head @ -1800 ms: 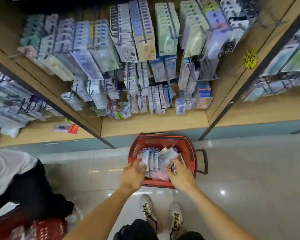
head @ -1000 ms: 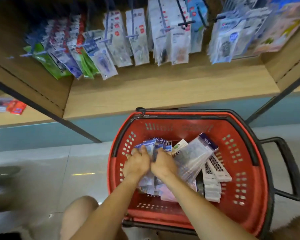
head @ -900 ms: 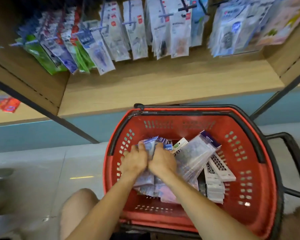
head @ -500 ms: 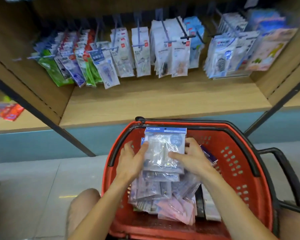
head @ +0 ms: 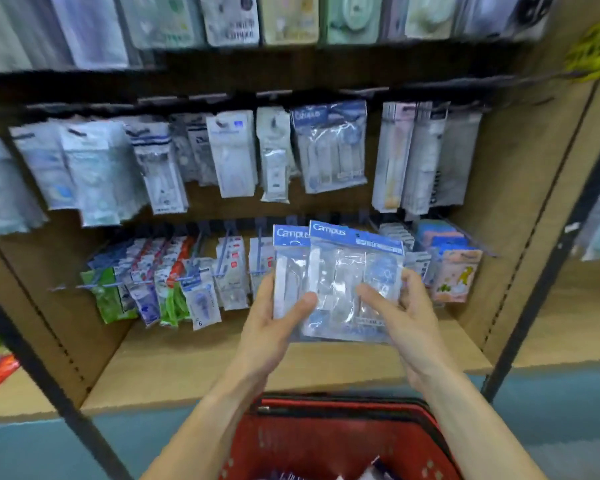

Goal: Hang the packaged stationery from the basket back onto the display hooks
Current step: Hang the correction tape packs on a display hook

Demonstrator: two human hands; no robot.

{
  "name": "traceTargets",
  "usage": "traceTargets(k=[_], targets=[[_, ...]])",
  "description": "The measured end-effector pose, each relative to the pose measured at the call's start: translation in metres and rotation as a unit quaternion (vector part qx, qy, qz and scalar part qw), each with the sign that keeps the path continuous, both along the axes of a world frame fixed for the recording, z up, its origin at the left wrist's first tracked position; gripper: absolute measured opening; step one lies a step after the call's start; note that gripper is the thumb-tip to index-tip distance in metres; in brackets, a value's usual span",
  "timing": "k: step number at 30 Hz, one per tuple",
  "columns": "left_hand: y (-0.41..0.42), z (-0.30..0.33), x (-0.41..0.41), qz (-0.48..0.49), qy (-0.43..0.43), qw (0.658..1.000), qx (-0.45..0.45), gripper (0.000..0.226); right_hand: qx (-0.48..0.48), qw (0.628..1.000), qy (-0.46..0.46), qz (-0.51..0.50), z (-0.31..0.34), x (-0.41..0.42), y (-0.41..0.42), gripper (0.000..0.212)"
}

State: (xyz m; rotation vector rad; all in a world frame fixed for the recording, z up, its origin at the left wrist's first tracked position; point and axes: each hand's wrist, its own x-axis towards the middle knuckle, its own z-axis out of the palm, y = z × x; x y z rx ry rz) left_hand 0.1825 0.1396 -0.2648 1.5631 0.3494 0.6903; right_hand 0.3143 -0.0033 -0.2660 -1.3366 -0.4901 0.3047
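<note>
Head view: both arms reach up over the red basket (head: 326,441). Left hand (head: 274,320) and right hand (head: 400,306) each pinch a side of the clear Campus packs (head: 340,282) — two, maybe more — held up in front of the display hooks (head: 257,251).
</note>
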Motion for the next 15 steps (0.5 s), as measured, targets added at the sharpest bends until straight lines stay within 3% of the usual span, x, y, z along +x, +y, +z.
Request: traceTargets(k=[2, 5, 7, 15], targets=[[0.002, 0.026, 0.008, -0.017, -0.024, 0.999, 0.013, 0.049, 0.016, 0.999, -0.034, -0.003, 0.028, 0.008, 0.002, 0.064], [0.007, 0.059, 0.019, -0.019, -0.042, 0.999, 0.023, 0.044, 0.033, 0.996, -0.079, -0.002, 0.059, 0.021, 0.004, 0.048], [0.008, 0.074, 0.023, -0.014, -0.052, 0.998, 0.020, 0.043, 0.046, 0.994, -0.096, 0.007, 0.075, 0.024, 0.004, 0.048], [0.007, 0.093, 0.002, 0.114, -0.121, 0.985, 0.042, 0.029, 0.044, 0.983, -0.180, -0.008, 0.128, 0.050, 0.013, 0.066]])
